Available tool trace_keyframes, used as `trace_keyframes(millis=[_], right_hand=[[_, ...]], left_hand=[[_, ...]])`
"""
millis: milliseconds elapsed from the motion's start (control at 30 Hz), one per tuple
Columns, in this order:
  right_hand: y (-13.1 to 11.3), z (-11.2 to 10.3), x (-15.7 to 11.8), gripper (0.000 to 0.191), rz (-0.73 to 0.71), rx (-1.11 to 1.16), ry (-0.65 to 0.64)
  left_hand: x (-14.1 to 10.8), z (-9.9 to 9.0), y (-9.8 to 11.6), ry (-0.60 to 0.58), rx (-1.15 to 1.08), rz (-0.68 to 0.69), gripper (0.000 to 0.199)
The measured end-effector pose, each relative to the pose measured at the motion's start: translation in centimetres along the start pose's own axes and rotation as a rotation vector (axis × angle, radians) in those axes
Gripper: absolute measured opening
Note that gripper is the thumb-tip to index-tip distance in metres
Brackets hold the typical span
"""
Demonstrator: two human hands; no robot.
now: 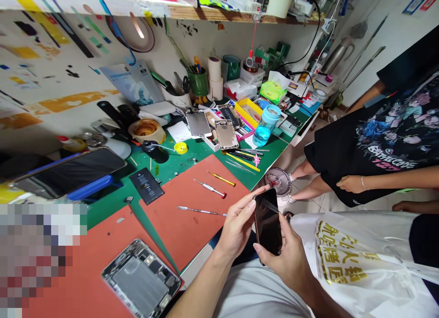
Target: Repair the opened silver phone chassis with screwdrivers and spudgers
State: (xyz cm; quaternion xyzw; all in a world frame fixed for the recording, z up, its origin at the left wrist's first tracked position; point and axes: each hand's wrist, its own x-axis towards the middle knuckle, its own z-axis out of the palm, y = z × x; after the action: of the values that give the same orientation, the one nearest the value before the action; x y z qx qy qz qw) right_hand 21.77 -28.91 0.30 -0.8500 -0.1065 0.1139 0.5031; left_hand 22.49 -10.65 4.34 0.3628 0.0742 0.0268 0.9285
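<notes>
The black smartphone (268, 222) is held up past the right end of the orange-red mat (192, 222), screen dark. Right grip (284, 267) is closed around its lower end, pinching it. Left grip (236, 229) has fingers curled, tips pressed on the phone's left edge. On the mat: yellow-handled screwdriver (221, 178), red-handled pry tool (210, 188), steel pry tool (202, 211). Near left, an opened phone (140, 281) shows its internals. Far right, a person in a black T-shirt (373, 144) stands beside the tabletop (113, 203).
</notes>
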Motion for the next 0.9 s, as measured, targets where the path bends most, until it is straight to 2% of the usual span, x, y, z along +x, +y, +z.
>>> trace_keyframes(millis=[100, 633, 900], right_hand=[[-0.2, 0.1, -0.1, 0.100, 0.037, 0.015, 0.020], [-1.2, -0.2, 0.3, 0.101, 0.088, 0.061, -0.093], [-1.0, 0.0, 0.4, 0.102, 0.103, 0.054, -0.072]], left_hand=[[-0.2, -0.2, -0.2, -0.014, 0.015, 0.018, 0.042], [-0.7, -0.6, -0.4, -0.076, 0.122, 0.127, 0.044], [-0.9, -0.6, -0.2, -0.108, 0.159, 0.145, 0.046]])
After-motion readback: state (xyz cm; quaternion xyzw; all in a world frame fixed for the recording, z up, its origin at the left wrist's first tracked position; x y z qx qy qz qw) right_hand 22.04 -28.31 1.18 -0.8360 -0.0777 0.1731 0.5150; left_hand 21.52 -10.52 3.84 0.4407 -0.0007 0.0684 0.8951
